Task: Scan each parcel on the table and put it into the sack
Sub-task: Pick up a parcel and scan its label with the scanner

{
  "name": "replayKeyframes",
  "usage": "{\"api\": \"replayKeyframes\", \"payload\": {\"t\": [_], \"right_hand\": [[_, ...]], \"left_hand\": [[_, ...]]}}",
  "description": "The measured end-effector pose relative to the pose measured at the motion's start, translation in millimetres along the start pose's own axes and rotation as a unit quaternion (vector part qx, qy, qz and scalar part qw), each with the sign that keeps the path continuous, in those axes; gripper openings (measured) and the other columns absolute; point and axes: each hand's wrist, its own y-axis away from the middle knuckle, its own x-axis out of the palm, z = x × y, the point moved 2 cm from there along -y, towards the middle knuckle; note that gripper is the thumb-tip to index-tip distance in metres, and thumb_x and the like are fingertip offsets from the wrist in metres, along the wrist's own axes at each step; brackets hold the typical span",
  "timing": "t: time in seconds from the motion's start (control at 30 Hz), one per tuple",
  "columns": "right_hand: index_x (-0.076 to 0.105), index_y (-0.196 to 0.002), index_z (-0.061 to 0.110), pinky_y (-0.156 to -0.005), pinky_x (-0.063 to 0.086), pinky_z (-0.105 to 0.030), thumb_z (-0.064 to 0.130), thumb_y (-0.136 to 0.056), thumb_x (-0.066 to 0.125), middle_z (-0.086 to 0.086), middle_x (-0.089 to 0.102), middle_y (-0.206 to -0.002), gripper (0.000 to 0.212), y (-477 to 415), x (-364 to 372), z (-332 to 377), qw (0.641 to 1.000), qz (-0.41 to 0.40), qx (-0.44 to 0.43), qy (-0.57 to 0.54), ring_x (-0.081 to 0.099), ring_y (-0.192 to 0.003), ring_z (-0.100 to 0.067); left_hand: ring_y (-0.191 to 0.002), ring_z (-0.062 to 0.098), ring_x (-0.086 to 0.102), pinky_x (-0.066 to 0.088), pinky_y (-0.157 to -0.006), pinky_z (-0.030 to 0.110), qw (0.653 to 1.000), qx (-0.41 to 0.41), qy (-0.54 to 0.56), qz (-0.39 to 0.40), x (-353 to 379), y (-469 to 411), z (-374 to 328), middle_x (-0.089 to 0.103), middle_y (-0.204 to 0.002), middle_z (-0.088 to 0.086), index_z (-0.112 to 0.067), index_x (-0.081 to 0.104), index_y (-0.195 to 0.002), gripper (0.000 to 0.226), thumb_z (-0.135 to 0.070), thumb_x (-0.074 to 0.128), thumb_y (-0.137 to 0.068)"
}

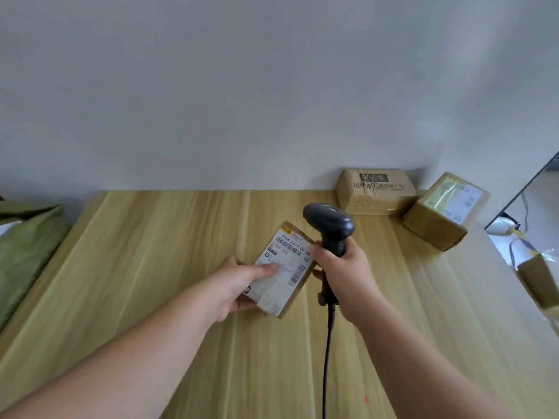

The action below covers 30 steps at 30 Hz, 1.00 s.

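My left hand (242, 285) grips a small brown parcel (290, 276) over the middle of the wooden table (151, 282), its white barcode label facing up and my thumb lying across the label. Just to its right, my right hand (348, 276) holds a black barcode scanner (331, 228) by the handle, the head above the parcel's top right corner. The scanner's black cable (326, 358) hangs down toward the near edge. A green sack (27, 249) lies at the left end of the table. Two more brown parcels, one printed (376, 192) and one labelled (444, 210), sit at the back right.
A grey wall runs right behind the table. At the right edge stand a dark-framed panel (526, 192), white cables and another brown box (541, 282) lower down. A small red mark (366, 399) shows on the tabletop near the front.
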Motion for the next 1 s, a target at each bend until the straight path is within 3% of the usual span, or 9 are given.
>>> {"api": "replayKeyframes", "payload": {"t": [0.13, 0.23, 0.3, 0.43, 0.57, 0.7, 0.77, 0.83, 1.0], "right_hand": [[0.060, -0.096, 0.026, -0.063, 0.052, -0.045, 0.022, -0.091, 0.065, -0.011, 0.071, -0.092, 0.008, 52, 35, 4, 0.999, 0.025, -0.019, 0.034, 0.055, -0.064, -0.023], [0.059, -0.095, 0.024, -0.060, 0.049, -0.041, 0.022, -0.092, 0.065, -0.009, 0.068, -0.086, 0.007, 91, 59, 10, 0.998, 0.030, -0.029, 0.051, 0.052, -0.061, -0.021], [0.059, -0.096, 0.023, -0.060, 0.050, -0.041, 0.022, -0.092, 0.065, -0.009, 0.068, -0.087, 0.007, 115, 76, 14, 0.996, 0.040, -0.032, 0.068, 0.053, -0.062, -0.021], [0.061, -0.099, 0.025, -0.068, 0.055, -0.045, 0.022, -0.091, 0.067, -0.003, 0.072, -0.090, 0.010, 159, 120, 28, 0.992, 0.072, -0.047, 0.097, 0.062, -0.072, -0.018], [0.058, -0.096, 0.030, -0.078, 0.056, -0.041, 0.028, -0.091, 0.068, 0.000, 0.068, -0.090, 0.011, 196, 168, 51, 0.982, 0.104, -0.062, 0.143, 0.063, -0.077, -0.019], [0.060, -0.108, 0.018, -0.058, 0.053, -0.034, 0.027, -0.092, 0.067, -0.009, 0.069, -0.089, 0.020, 230, 216, 70, 0.976, 0.177, -0.016, 0.125, 0.064, -0.063, -0.021], [0.059, -0.109, 0.012, -0.060, 0.049, -0.035, 0.026, -0.092, 0.067, -0.011, 0.066, -0.078, 0.023, 244, 238, 77, 0.972, 0.207, 0.015, 0.108, 0.058, -0.061, -0.022], [0.059, -0.107, 0.006, -0.060, 0.048, -0.036, 0.023, -0.093, 0.066, -0.010, 0.062, -0.070, 0.023, 257, 258, 84, 0.969, 0.226, 0.043, 0.093, 0.054, -0.059, -0.021], [0.055, -0.088, 0.007, -0.051, 0.045, -0.028, 0.022, -0.094, 0.064, -0.004, 0.055, -0.063, 0.019, 275, 298, 99, 0.959, 0.258, 0.079, 0.089, 0.050, -0.051, -0.016]], "left_hand": [[-0.075, 0.017, 0.069, 0.046, -0.046, 0.019, 0.997, -0.025, -0.046, 0.057, -32, 57, 29, 0.076, -0.090, 0.004, -0.015, 0.066, -0.106, 0.067, -0.055, 0.078, -0.053], [-0.065, 0.019, 0.066, 0.044, -0.046, 0.020, 0.996, -0.023, -0.037, 0.081, -67, 91, 51, 0.075, -0.086, 0.008, -0.011, 0.066, -0.108, 0.072, -0.052, 0.081, -0.051], [-0.067, 0.025, 0.067, 0.047, -0.049, 0.024, 0.995, -0.024, -0.009, 0.093, -93, 109, 65, 0.074, -0.088, 0.013, -0.008, 0.061, -0.113, 0.075, -0.040, 0.088, -0.051], [-0.071, 0.020, 0.066, 0.054, -0.061, 0.028, 0.993, -0.030, 0.019, 0.111, -146, 142, 85, 0.073, -0.085, 0.009, -0.011, 0.066, -0.105, 0.038, -0.024, 0.077, -0.071], [-0.063, 0.017, 0.064, 0.051, -0.052, 0.025, 0.999, 0.004, 0.038, 0.034, -218, 159, 93, 0.073, -0.079, 0.008, -0.011, 0.065, -0.107, 0.034, -0.024, 0.075, -0.078], [-0.065, 0.020, 0.060, 0.048, -0.059, 0.025, 0.998, 0.025, 0.041, -0.049, -291, 176, 97, 0.071, -0.075, 0.005, -0.014, 0.064, -0.102, 0.033, -0.032, 0.077, -0.077], [-0.067, 0.020, 0.061, 0.047, -0.059, 0.025, 0.996, 0.032, 0.044, -0.074, -321, 182, 101, 0.072, -0.078, 0.005, -0.015, 0.064, -0.101, 0.033, -0.033, 0.077, -0.077], [-0.068, 0.021, 0.061, 0.046, -0.057, 0.025, 0.993, 0.044, 0.056, -0.091, -345, 185, 104, 0.072, -0.085, 0.007, -0.015, 0.063, -0.104, 0.035, -0.032, 0.077, -0.077], [-0.080, 0.023, 0.065, 0.051, -0.074, 0.033, 0.987, 0.066, 0.086, -0.115, -384, 187, 111, 0.075, -0.087, 0.007, -0.018, 0.062, -0.104, 0.037, -0.028, 0.081, -0.075]]}}
